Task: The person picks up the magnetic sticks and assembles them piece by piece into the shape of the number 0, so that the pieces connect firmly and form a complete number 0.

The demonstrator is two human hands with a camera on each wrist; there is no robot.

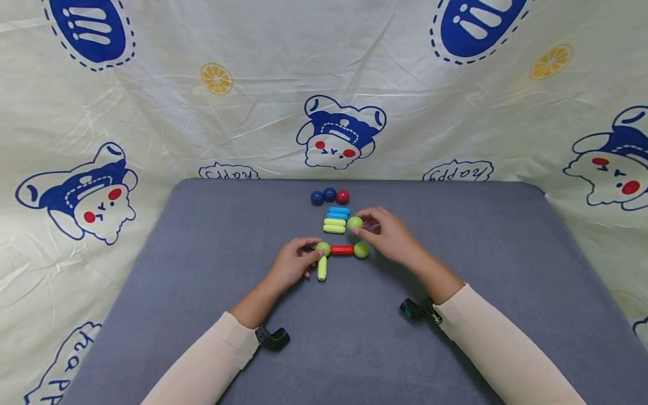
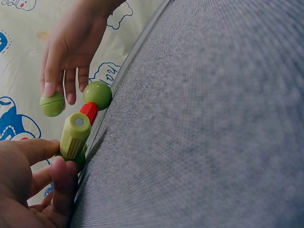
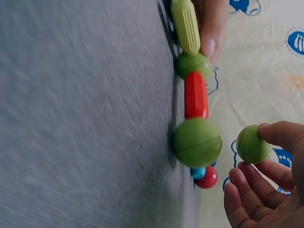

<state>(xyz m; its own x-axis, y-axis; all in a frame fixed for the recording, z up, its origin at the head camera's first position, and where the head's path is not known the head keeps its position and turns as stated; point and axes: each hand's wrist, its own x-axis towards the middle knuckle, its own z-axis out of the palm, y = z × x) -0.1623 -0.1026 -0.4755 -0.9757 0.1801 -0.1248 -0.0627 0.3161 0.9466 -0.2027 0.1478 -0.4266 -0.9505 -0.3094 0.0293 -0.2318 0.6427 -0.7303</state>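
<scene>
On the grey mat (image 1: 202,315) lies a small build: a green ball (image 1: 323,248), a red rod (image 1: 342,250) and a second green ball (image 1: 361,250), with a yellow-green rod (image 1: 322,269) running toward me from the left ball. My left hand (image 1: 295,262) pinches the left ball (image 2: 78,159) where that rod (image 2: 74,135) joins it. My right hand (image 1: 386,231) holds a loose green ball (image 1: 355,223) between thumb and fingertips, just above the build's right ball (image 3: 197,142). The held ball (image 3: 251,144) touches nothing else.
Behind the build lie stacked blue rods (image 1: 338,212) and yellow-green rods (image 1: 334,225). Two dark blue balls (image 1: 323,196) and a red ball (image 1: 342,196) sit near the mat's far edge. A printed cloth (image 1: 324,84) hangs behind and around the mat.
</scene>
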